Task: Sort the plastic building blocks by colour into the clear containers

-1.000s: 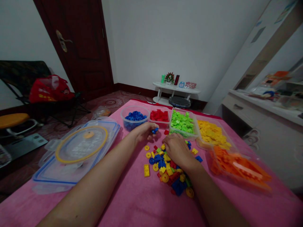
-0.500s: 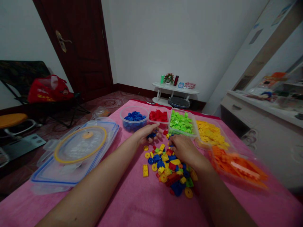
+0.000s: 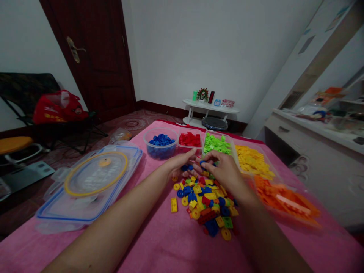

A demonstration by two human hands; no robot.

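Observation:
A heap of mixed plastic bricks [image 3: 206,203] lies on the pink cloth [image 3: 159,242] in front of me. My left hand [image 3: 179,165] is cupped palm up above the heap's far edge, with blue bricks [image 3: 185,167] lying in it. My right hand [image 3: 224,170] is raised beside it, fingertips pinched on a small blue brick [image 3: 203,163] at the left palm. Behind the hands stand a round tub of blue bricks [image 3: 161,143], a box of red bricks [image 3: 190,140], a box of green bricks [image 3: 216,144] and a box of yellow bricks [image 3: 251,159].
A box of orange bricks [image 3: 284,203] lies at the right. Stacked clear lids [image 3: 91,180] with a yellow-rimmed round one sit at the left. Beyond the table are a dark door [image 3: 96,57], a folding chair with a red bag [image 3: 58,108], a small white table [image 3: 210,108] and a white cabinet [image 3: 313,144].
My right hand lifted off the heap and moved up and left to the left palm with a blue brick. My left hand turned palm up and opened into a cup.

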